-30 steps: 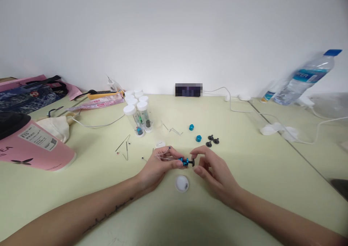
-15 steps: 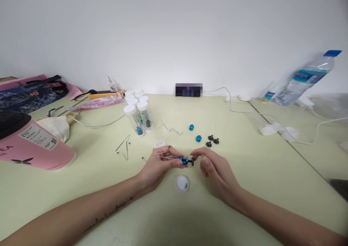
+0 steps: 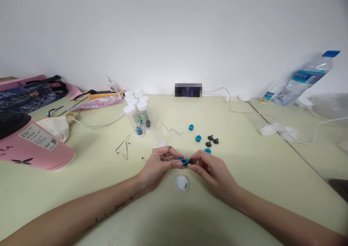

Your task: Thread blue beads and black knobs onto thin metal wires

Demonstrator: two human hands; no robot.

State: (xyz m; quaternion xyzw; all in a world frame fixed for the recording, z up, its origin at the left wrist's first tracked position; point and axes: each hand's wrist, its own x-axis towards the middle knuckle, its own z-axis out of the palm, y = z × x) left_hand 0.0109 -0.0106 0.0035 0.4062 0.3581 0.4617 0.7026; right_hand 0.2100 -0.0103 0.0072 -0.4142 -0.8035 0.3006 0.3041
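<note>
My left hand (image 3: 159, 166) pinches a small blue metal part (image 3: 183, 161) with thin wires sticking out of my fingers to the left. My right hand (image 3: 210, 170) has its thumb and fingers closed on the black end of that same part. Both hands hover just above the pale green table (image 3: 244, 173). A white cap (image 3: 181, 183) lies on the table right under them. A third blue nut (image 3: 208, 150) shows just behind my right hand.
Behind the hands lie two blue nuts (image 3: 194, 133), three black screws (image 3: 212, 140), bent wires (image 3: 123, 147) and several white-capped clear vials (image 3: 137, 112). A pink bag (image 3: 32, 144) is at the left, a water bottle (image 3: 304, 77) and white cables at the right.
My right hand has moved left and closed its fingers on the black end of the blue part. A blue nut behind it has come into view. The left hand stays put.
</note>
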